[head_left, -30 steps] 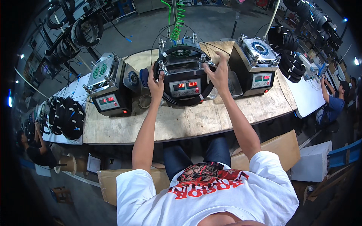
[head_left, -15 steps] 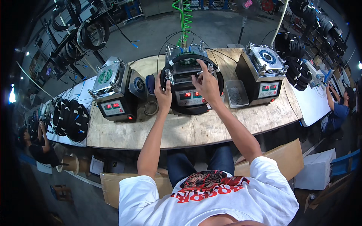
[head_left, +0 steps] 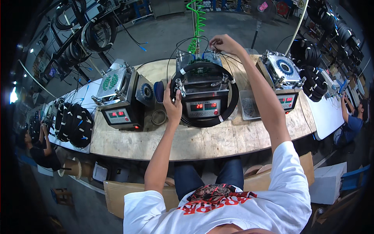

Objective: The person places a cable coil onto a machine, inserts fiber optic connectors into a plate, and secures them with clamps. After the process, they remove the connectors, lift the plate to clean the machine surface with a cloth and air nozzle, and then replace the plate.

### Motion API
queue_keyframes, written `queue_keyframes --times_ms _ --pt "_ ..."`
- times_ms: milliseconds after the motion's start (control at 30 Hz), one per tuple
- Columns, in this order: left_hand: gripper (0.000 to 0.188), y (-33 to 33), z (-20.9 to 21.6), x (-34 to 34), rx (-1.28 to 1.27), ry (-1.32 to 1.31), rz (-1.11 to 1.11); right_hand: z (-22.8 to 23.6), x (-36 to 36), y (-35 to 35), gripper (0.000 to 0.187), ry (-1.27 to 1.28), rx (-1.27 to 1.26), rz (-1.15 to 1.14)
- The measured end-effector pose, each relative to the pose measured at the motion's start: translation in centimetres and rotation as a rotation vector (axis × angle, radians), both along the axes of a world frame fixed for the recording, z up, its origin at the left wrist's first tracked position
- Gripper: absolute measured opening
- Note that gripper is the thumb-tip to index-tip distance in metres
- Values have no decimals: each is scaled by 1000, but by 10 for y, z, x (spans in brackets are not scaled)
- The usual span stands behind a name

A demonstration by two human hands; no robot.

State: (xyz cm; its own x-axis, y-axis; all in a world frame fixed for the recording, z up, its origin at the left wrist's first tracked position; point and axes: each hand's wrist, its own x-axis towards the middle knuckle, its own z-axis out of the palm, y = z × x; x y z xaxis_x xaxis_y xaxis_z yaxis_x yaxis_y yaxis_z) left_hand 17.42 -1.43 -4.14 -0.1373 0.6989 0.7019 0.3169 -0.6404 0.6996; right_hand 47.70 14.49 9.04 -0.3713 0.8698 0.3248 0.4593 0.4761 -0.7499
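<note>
The right hand (head_left: 224, 42) has left the front of the middle machine (head_left: 202, 91), where it rested half a second ago, and now reaches over the machine's far edge; its fingers appear pinched on a thin black wire (head_left: 212, 46), though the grip is too small to confirm. The left hand (head_left: 173, 104) stays at the machine's left side, fingers closed on the black cable coil (head_left: 230, 113). That coil remains looped around the machine on the wooden counter (head_left: 202, 136), beside the grey tray (head_left: 249, 107).
</note>
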Motion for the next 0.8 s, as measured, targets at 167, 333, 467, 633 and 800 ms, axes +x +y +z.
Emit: queue_keyframes --times_ms 167,333,467,633,800 --pt "46 -4 -2 -10 -5 36 75 -1 -39 8 31 -184 -304 119" --pt "45 -5 -3 -6 -1 43 89 -12 -44 8 34 -264 -120 205" --pt "44 -5 -2 -8 4 67 111 -8 -55 6 30 -455 68 141" --pt "45 -8 2 -7 -27 64 111 -5 -58 11 30 -511 165 202" --pt "45 -3 2 0 32 80 114 -11 -46 22 26 -481 90 197"
